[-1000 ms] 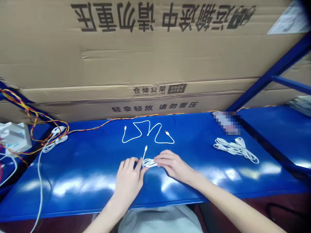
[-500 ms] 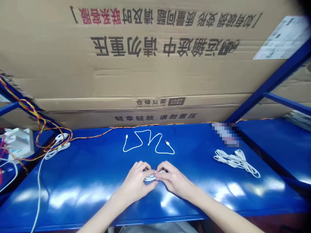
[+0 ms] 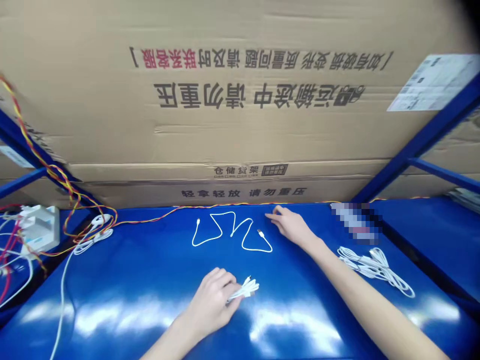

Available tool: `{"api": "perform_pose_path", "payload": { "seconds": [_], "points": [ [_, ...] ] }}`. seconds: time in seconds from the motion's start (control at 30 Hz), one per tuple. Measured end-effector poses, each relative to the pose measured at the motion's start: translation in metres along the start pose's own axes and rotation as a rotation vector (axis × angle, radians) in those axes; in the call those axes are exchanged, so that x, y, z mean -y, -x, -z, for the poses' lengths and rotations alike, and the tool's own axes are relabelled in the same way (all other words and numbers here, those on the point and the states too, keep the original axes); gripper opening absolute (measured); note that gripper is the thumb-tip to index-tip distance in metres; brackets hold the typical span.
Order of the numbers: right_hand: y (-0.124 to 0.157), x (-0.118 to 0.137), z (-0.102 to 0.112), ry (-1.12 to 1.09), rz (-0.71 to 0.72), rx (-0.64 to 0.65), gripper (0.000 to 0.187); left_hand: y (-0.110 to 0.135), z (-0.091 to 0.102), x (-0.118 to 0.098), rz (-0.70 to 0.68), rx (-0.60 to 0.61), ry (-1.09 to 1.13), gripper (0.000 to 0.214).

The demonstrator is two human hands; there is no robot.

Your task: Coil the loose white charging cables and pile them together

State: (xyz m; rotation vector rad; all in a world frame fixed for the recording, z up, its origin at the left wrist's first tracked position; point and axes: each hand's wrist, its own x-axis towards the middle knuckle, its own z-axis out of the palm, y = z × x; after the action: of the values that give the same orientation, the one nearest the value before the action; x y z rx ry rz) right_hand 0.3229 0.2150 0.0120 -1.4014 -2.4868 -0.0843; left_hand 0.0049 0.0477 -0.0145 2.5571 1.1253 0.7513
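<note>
My left hand (image 3: 213,299) rests on the blue shelf surface (image 3: 142,280) with its fingers closed on a small coiled white cable (image 3: 245,289), whose plug ends stick out to the right. My right hand (image 3: 290,226) is stretched forward, fingers apart and pointing left, just right of the plug end of a loose white cable (image 3: 232,231) that lies in zigzag loops at the back of the shelf. The right hand holds nothing.
A bundle of white cables (image 3: 375,267) lies at the right. More white cables (image 3: 92,235) and twisted red-yellow wires (image 3: 71,200) sit at the left beside a white box (image 3: 37,227). Large cardboard boxes (image 3: 240,100) stand behind; blue shelf struts (image 3: 423,142) cross at right.
Both hands were together on the coiled cable. Now the left hand alone holds it, and the right hand has let go and reached forward to the loose cable's end.
</note>
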Motion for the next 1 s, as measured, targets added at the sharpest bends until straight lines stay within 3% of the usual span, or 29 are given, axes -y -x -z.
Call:
{"api": "perform_pose_path", "payload": {
  "seconds": [0.17, 0.33, 0.43, 0.5, 0.67, 0.8, 1.0],
  "points": [
    [-0.009, -0.016, -0.004, -0.059, 0.107, 0.027, 0.026, -0.002, 0.002, 0.000, 0.006, -0.028, 0.055, 0.017],
    [0.007, -0.001, -0.001, -0.150, 0.022, -0.107, 0.027, -0.005, 0.005, 0.000, 0.132, -0.064, 0.205, 0.015],
    [0.030, 0.033, 0.007, -0.259, -0.072, -0.225, 0.027, -0.007, 0.006, 0.001, 0.237, -0.093, 0.354, 0.016],
    [0.050, 0.067, 0.013, -0.498, -0.113, -0.292, 0.019, -0.007, 0.007, 0.002, 0.291, -0.125, 0.434, 0.017],
    [0.092, 0.139, 0.013, -0.703, -0.050, -0.112, 0.016, -0.008, 0.008, 0.001, 0.340, -0.232, 0.488, 0.018],
    [0.108, 0.165, -0.001, -0.730, -0.019, -0.030, 0.022, -0.006, 0.006, 0.000, 0.308, -0.278, 0.471, 0.017],
    [0.119, 0.187, -0.012, -0.536, 0.064, -0.068, 0.021, -0.001, -0.004, -0.005, 0.154, -0.156, 0.129, 0.019]
  ]
}}
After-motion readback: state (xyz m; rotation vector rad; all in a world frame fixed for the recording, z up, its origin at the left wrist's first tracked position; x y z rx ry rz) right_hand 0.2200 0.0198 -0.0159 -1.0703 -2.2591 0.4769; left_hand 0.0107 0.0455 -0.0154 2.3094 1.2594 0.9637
